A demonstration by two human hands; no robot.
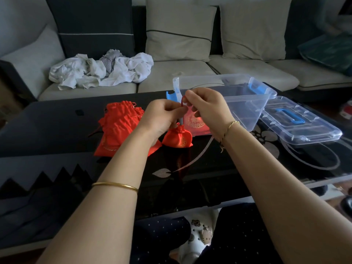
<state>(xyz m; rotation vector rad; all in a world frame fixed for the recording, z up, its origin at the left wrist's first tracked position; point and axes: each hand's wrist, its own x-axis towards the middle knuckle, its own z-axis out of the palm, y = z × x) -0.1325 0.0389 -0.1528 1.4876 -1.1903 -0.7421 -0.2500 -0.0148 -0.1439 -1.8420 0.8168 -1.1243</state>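
Note:
A small red satin pouch (178, 139) with gold print hangs just above the black table, its neck gathered tight. My left hand (162, 117) pinches its red drawstring above the neck. My right hand (206, 104) pinches the upper end of the same drawstring (182, 101), beside the left hand. A pile of flat red pouches (119, 126) lies on the table to the left of my hands. Another red pouch (196, 124) shows through the wall of the clear plastic box (247, 103).
The clear box has blue latches, and its lid (297, 124) with a blue handle lies on the table to its right. The glossy black table (47, 130) fronts a grey sofa with cushions and crumpled white cloth (101, 70).

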